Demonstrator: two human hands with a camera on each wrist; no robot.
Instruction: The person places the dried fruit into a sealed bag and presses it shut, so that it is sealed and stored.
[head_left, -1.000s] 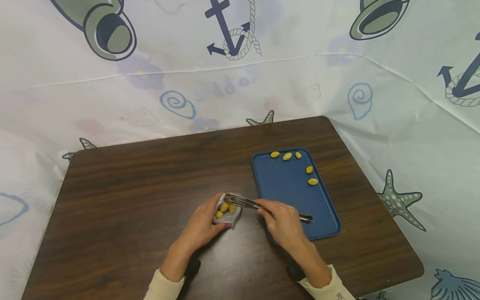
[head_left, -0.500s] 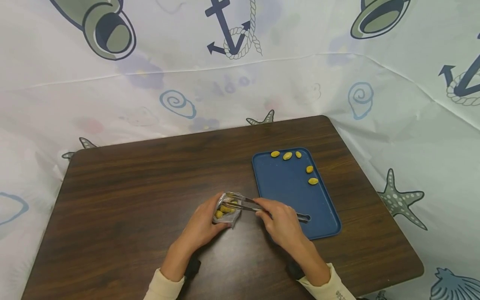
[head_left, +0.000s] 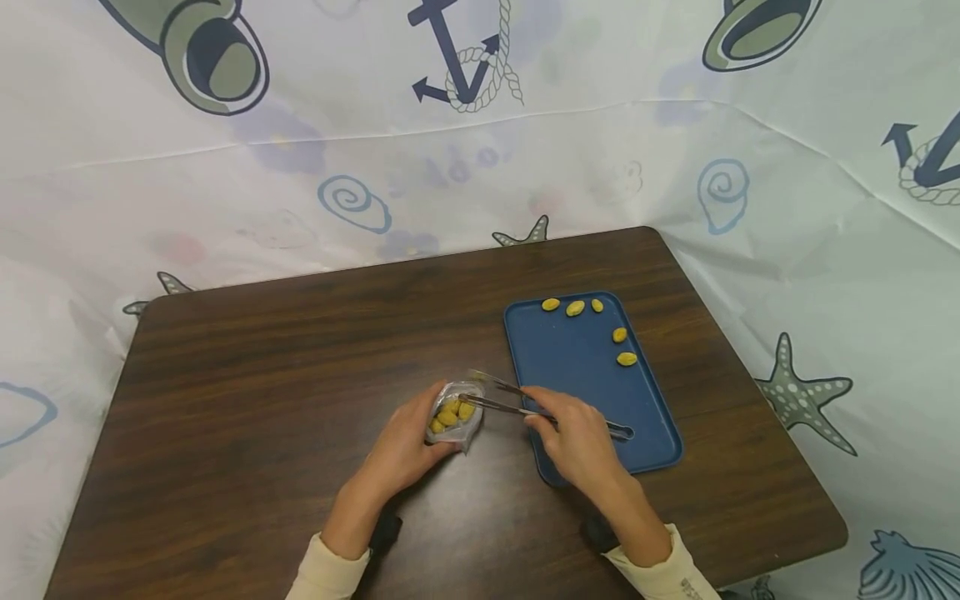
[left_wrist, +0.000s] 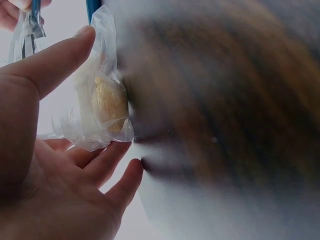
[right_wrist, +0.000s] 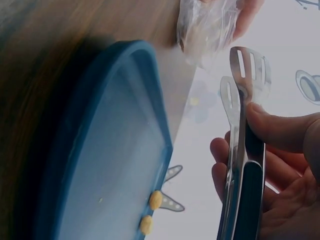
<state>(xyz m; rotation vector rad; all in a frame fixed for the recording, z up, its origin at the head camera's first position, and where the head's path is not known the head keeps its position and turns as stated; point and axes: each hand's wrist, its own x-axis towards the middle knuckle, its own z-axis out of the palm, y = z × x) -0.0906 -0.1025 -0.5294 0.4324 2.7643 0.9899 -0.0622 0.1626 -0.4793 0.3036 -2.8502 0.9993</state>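
On a dark wood-grain counter (head_left: 262, 400) we see a rectangular blue tray (head_left: 562, 354). Slotted metal tongs (right_wrist: 251, 190), held in the right hand (head_left: 579, 433), gape wider than a second ago. The left hand (head_left: 405, 439) holds a crinkled clear plastic bag (head_left: 462, 434) of yellow oval pieces (head_left: 448, 417); five more line the tray.

Fingers (right_wrist: 219, 149) hold slotted metal tongs (right_wrist: 252, 192) near a blue tray (right_wrist: 112, 145).

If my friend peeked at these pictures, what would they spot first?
Probably the blue tray on the brown table, with five yellow oval pieces along its far and right edges. Next, the shiny tongs in the right hand, pointing toward the plastic bag in the left hand, where more yellow pieces sit.
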